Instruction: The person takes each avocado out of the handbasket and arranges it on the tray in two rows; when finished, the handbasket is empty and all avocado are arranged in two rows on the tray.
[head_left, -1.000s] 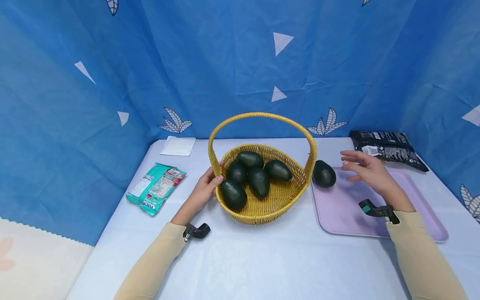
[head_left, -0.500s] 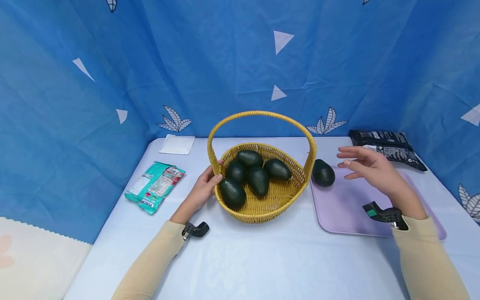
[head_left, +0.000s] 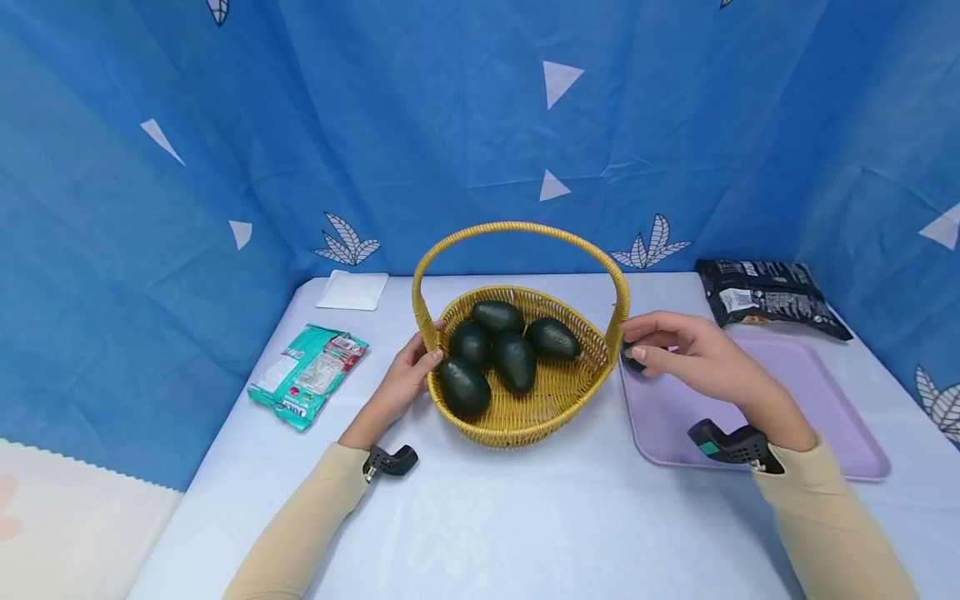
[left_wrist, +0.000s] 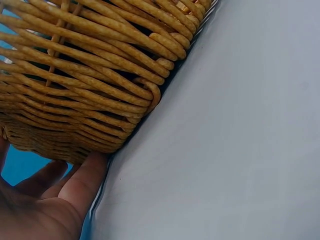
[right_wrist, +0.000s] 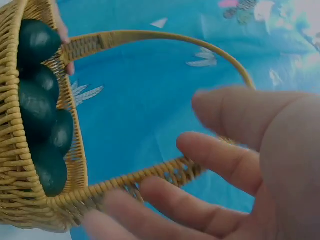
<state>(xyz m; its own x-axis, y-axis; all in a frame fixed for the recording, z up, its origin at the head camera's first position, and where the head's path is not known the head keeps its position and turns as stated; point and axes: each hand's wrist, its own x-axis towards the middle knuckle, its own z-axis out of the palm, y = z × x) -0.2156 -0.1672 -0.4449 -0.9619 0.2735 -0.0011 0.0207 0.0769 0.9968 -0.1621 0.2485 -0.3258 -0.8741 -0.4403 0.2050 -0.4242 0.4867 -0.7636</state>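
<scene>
In the head view a yellow wicker basket [head_left: 525, 412] with a tall hoop handle stands mid-table, holding several dark green avocados [head_left: 515, 364]. My left hand [head_left: 405, 379] grips its left side where the handle meets the rim; the left wrist view shows fingers [left_wrist: 82, 185] against the weave. Right of the basket, my right hand [head_left: 693, 354] reaches over another avocado [head_left: 634, 357] at the back left corner of a lilac tray [head_left: 675, 437]. That avocado is mostly hidden by the hand. In the right wrist view the right-hand fingers [right_wrist: 220, 162] are spread and loosely bent, nothing visible between them.
A black packet [head_left: 772, 296] lies behind the tray. On the left are a teal snack packet [head_left: 309, 375] and a flat white packet [head_left: 352, 291]. Blue patterned cloth [head_left: 465, 125] rises behind the table, and the basket's handle stands high near my right hand.
My right hand hovered over the tray, drew back slightly, then moved left and down onto the lone avocado. My left hand has stayed on the basket.
</scene>
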